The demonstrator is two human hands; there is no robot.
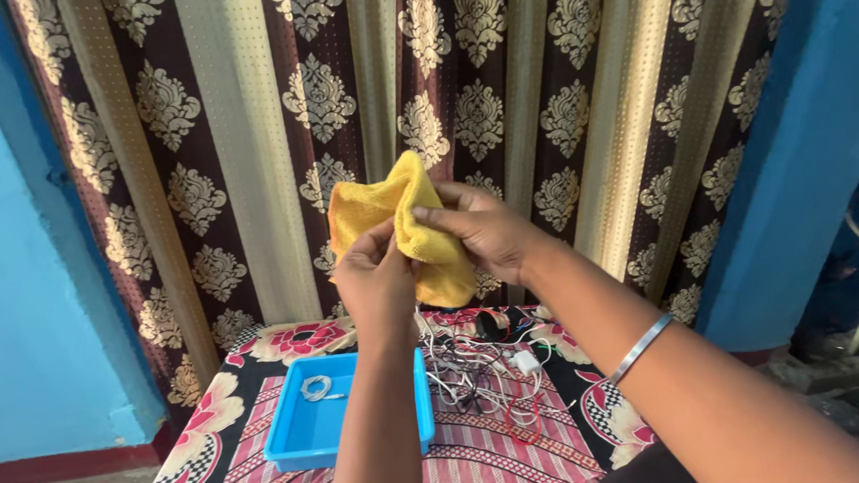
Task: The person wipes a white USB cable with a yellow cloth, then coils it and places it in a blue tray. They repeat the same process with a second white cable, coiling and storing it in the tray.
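Observation:
A yellow cloth [374, 207] is held up in front of a patterned curtain, above a table. My left hand [375, 279] grips its lower part from below. My right hand [483, 231] pinches the cloth's right side from the right, with the thumb and fingers closed on the fabric; a metal bangle [639, 348] sits on that forearm. The cloth hangs bunched between the two hands.
Below is a table with a floral cloth [259, 344]. On it stand a blue tray [307, 434] holding a coiled white cable [316, 388], and a tangle of white, red and black cables [486, 376]. A brown and cream curtain [248, 133] hangs behind; blue walls flank it.

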